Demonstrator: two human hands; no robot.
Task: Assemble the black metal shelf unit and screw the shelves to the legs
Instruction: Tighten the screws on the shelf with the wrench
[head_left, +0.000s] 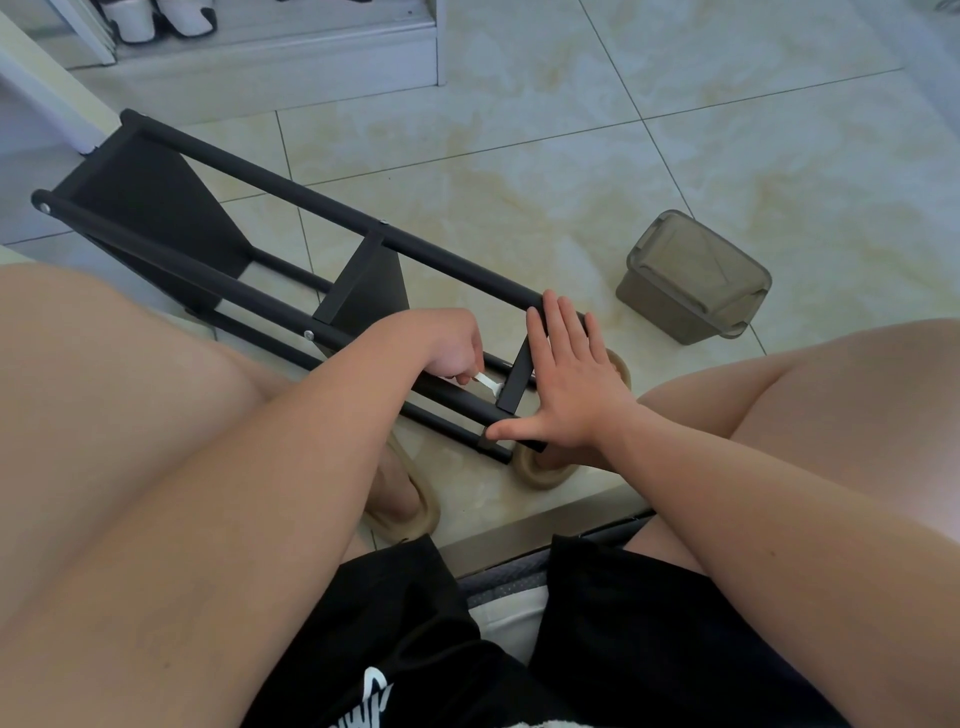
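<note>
The black metal shelf unit lies on its side on the tiled floor, legs running from upper left to lower right. Two shelves sit fixed between the legs; a third shelf stands at the near end. My right hand lies flat with straight fingers against that near shelf, thumb on the end of the front leg. My left hand pinches a small white tool whose tip meets the joint of shelf and leg.
A grey-brown lidded plastic box stands on the floor to the right. My feet in beige slippers are under the unit's near end. A white cabinet base and a white post stand at the back left.
</note>
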